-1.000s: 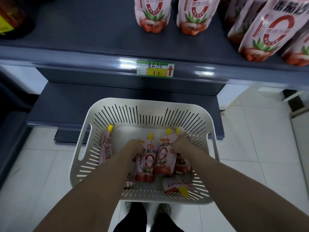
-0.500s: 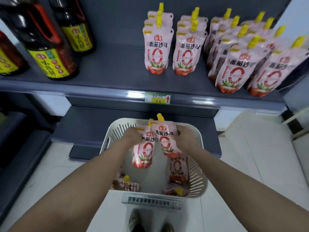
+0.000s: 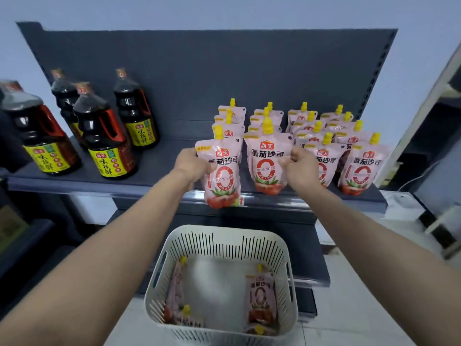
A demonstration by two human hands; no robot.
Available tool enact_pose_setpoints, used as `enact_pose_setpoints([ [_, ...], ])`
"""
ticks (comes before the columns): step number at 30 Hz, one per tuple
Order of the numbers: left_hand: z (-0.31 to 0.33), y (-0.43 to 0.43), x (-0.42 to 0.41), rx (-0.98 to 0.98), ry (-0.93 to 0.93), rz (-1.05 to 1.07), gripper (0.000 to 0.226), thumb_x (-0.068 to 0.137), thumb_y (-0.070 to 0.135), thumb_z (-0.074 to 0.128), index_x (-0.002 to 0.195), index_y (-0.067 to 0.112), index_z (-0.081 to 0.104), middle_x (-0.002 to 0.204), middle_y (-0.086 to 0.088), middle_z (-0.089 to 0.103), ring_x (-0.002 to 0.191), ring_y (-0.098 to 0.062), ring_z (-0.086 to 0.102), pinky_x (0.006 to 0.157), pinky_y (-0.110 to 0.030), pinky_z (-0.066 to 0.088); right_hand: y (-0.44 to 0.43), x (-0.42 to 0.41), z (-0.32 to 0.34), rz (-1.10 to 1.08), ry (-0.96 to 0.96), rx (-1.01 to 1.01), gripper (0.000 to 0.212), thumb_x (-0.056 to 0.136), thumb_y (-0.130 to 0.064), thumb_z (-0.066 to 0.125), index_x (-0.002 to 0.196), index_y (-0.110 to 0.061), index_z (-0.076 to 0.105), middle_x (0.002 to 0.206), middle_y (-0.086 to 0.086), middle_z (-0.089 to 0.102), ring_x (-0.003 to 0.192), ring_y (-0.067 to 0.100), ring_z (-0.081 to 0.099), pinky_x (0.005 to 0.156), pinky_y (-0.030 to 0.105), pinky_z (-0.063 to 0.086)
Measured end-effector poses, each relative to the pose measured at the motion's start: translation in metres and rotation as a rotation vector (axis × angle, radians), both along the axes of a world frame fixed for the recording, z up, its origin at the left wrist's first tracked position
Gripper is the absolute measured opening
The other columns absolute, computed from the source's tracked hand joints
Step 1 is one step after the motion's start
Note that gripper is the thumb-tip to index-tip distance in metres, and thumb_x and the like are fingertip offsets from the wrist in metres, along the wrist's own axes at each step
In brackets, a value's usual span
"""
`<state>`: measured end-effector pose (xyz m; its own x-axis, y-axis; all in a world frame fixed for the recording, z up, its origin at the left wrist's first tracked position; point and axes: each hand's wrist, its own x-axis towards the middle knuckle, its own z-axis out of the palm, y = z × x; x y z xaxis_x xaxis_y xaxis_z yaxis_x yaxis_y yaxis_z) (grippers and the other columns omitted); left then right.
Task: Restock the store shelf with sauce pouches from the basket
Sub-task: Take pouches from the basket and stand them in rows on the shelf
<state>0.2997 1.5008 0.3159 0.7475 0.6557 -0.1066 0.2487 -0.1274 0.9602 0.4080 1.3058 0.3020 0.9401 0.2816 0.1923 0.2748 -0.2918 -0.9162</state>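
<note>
Grey shelf (image 3: 169, 156): dark bottles (image 3: 109, 143) left, sauce pouches (image 3: 359, 168) standing right.

Price tag (image 3: 241, 201) mostly behind held pouch (image 3: 222, 171), leftmost bottle (image 3: 47, 158) cut by left edge

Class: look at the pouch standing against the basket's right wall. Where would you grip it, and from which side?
Probably come from above and pinch the standing pouch by its top edge just below the yellow spout: it stands spout-up, and the basket walls block the sides.
</note>
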Motion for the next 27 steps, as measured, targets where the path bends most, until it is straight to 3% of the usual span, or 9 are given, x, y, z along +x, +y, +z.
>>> enact_pose_setpoints([
  [2, 0.012, 0.001, 0.005, 0.002, -0.048, 0.018, 0.021, 0.079, -0.008, 0.066, 0.094, 0.006, 0.064, 0.098, -0.01, 0.067, 0.088, -0.024, 0.063, 0.078, -0.037, 0.053, 0.002, 0.012, 0.008, -0.021, -0.013, 0.021, 0.011, 0.091, -0.01, 0.056, 0.093, -0.016, 0.065, 0.096, 0.004, 0.071, 0.09, 0.024, 0.067, 0.083, 0.047, 0.057],
  [6, 0.023, 0.005, 0.014, 0.015, -0.103, 0.032, 0.018, 0.08, -0.005, 0.066, 0.09, 0.009, 0.063, 0.095, -0.008, 0.067, 0.089, -0.025, 0.066, 0.079, -0.041, 0.056, 0.008, 0.026, 0.011, -0.064, 0.045, 0.107, 0.015, 0.091, -0.008, 0.058, 0.101, -0.014, 0.066, 0.102, 0.007, 0.072, 0.093, 0.027, 0.068, 0.083, 0.048, 0.058],
  [12, 0.019, 0.012, 0.034, -0.02, -0.11, 0.022, 0.018, 0.08, -0.004, 0.066, 0.093, 0.009, 0.064, 0.11, -0.015, 0.07, 0.098, -0.031, 0.068, 0.085, -0.05, 0.055, 0.021, 0.035, 0.003, -0.09, 0.174, 0.183, 0.015, 0.091, -0.004, 0.057, 0.103, -0.011, 0.065, 0.105, 0.011, 0.07, 0.092, 0.025, 0.067, 0.081, 0.044, 0.059],
  [22, -0.002, 0.024, 0.067, -0.013, -0.045, -0.024, 0.018, 0.083, -0.001, 0.065, 0.096, 0.011, 0.063, 0.113, -0.014, 0.069, 0.101, -0.03, 0.067, 0.085, -0.046, 0.056, 0.032, 0.052, -0.016, -0.105, 0.229, 0.16, 0.013, 0.091, 0.001, 0.054, 0.093, -0.01, 0.06, 0.097, 0.013, 0.065, 0.09, 0.028, 0.064, 0.087, 0.046, 0.056],
  [27, -0.013, 0.033, 0.082, -0.02, -0.035, -0.051, 0.02, 0.082, -0.002, 0.065, 0.099, 0.008, 0.064, 0.115, -0.016, 0.068, 0.104, -0.033, 0.066, 0.088, -0.052, 0.054, 0.037, 0.065, -0.027, -0.126, 0.264, 0.152, 0.006, 0.091, -0.001, 0.055, 0.093, -0.004, 0.059, 0.096, 0.017, 0.065, 0.087, 0.026, 0.062, 0.084, 0.042, 0.056],
])
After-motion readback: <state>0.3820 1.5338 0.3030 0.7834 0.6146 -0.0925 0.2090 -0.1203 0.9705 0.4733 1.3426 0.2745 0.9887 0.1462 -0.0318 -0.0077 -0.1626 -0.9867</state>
